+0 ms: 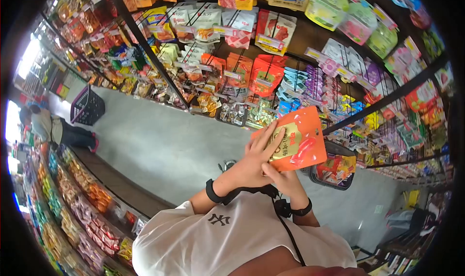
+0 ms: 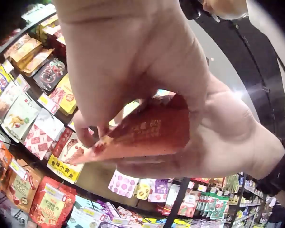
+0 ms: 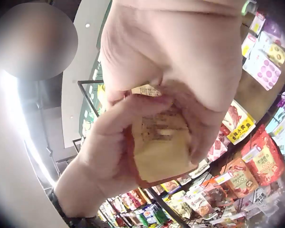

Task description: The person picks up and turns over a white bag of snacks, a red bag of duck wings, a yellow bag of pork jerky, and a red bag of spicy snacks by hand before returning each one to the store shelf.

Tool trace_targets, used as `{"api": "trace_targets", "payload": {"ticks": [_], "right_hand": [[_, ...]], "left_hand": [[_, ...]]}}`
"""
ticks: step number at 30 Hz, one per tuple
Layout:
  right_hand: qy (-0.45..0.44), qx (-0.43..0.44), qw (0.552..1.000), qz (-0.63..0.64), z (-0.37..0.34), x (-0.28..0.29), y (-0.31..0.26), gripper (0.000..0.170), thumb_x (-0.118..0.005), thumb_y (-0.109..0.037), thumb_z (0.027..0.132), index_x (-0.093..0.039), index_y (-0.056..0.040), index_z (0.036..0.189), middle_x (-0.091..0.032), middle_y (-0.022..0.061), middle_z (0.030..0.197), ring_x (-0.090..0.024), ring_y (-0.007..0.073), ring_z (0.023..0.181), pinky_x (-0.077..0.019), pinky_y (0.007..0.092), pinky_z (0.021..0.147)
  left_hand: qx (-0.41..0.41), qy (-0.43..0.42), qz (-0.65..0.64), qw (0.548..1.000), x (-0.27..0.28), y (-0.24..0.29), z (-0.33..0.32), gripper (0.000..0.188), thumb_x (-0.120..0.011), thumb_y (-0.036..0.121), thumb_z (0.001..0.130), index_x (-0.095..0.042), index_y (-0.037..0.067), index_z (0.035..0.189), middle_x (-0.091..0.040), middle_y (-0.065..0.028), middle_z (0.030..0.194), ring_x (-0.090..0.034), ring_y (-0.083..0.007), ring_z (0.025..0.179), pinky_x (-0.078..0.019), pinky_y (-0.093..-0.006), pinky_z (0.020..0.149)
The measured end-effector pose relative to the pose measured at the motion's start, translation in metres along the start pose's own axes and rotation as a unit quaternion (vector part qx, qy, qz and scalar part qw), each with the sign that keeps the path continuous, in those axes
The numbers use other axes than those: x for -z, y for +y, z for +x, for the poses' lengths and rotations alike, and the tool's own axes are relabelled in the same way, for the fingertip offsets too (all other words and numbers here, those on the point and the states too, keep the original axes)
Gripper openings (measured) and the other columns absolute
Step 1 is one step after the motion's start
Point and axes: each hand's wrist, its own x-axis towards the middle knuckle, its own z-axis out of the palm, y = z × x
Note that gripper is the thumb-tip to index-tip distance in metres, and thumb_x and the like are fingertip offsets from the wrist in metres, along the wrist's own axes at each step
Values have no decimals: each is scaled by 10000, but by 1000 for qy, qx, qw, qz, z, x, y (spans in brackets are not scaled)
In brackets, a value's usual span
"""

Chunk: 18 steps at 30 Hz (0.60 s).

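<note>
Orange pouch [image 1: 305,139] in fingers [image 1: 264,138], grey floor [image 1: 160,142] below, packed racks [image 1: 147,46] ahead

And here's the white T-shirt [image 1: 193,242], filling the bottom centre, loose short sleeve [image 1: 164,220] at lower left! Dark interlocked-letter logo [image 1: 219,220] on the front, thin black cord [image 1: 290,238] running down right of it, black band [image 1: 211,191] round one wrist, another wristband [image 1: 302,209], also black, further right
</note>
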Motion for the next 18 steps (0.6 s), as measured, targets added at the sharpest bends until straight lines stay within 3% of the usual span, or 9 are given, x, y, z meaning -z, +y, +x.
{"api": "trace_targets", "payload": {"ticks": [1,3,6,8,9,12,13,15,18], "right_hand": [[9,-25,999,23,-9,2,0,424,-688,-230,1011,-587,9,1347,-640,70,1273,-623,161,1135,-508,335,935],[39,-26,999,28,-27,5,-1,322,-621,-161,1050,-602,12,1321,-693,62,1149,-667,140,1014,-542,307,846],[83,31,994,-60,-65,19,4,305,-610,-169,1059,-611,7,1307,-688,68,1165,-669,139,1012,-544,312,849],[70,24,995,-68,-101,30,2,319,-619,-175,1057,-618,2,1322,-689,72,1212,-649,166,1095,-511,341,948],[76,48,993,-76,-122,32,3,324,-623,-174,1055,-618,1,1327,-688,72,1227,-643,172,1116,-502,345,967],[97,52,991,-73,-182,44,19,335,-636,-160,1047,-618,3,1339,-683,65,1271,-621,167,1168,-490,346,1001],[110,40,992,-56,-199,46,23,335,-636,-159,1046,-617,4,1338,-683,66,1270,-617,163,1168,-490,344,1002],[159,9,987,3,-227,46,31,327,-642,-159,1042,-617,14,1319,-683,69,1238,-612,145,1134,-506,338,971],[167,-11,985,-43,-264,55,43,322,-647,-161,1040,-615,19,1305,-686,69,1196,-620,136,1086,-529,331,920]], "left_hand": [[-4,-26,-20,999,-2,3,-4,1239,-868,325,722,-114,124,1684,15,-233,1729,-111,-505,1566,-204,-658,1173],[-25,-35,-13,999,-3,16,-11,1250,-863,335,730,-87,97,1681,19,-251,1722,-101,-511,1566,-200,-652,1178],[-50,-51,-55,996,-11,30,-20,1232,-845,350,787,-40,57,1672,14,-268,1720,-72,-470,1584,-177,-601,1210],[-44,-53,-125,990,-32,22,-27,1210,-816,379,837,1,61,1671,43,-264,1723,0,-465,1593,-139,-604,1221],[-84,40,-87,992,-47,26,-31,1032,-828,327,872,-206,16,1635,-319,-287,1628,-367,-399,1502,-358,-500,1151],[32,-46,-201,978,-68,50,-50,742,-866,254,854,-495,-3,1443,-662,-185,1258,-679,-245,1104,-528,-368,915],[-14,4,-213,977,-83,53,-53,464,-891,213,839,-628,2,1158,-697,-32,903,-649,-94,755,-531,-274,693],[25,-37,-215,975,-100,68,-68,393,-882,196,853,-630,8,1090,-699,-28,879,-642,-79,754,-527,-262,678],[32,-71,-227,971,-120,85,-84,330,-875,174,864,-627,14,1012,-693,-21,843,-626,-56,736,-519,-244,639]]}}
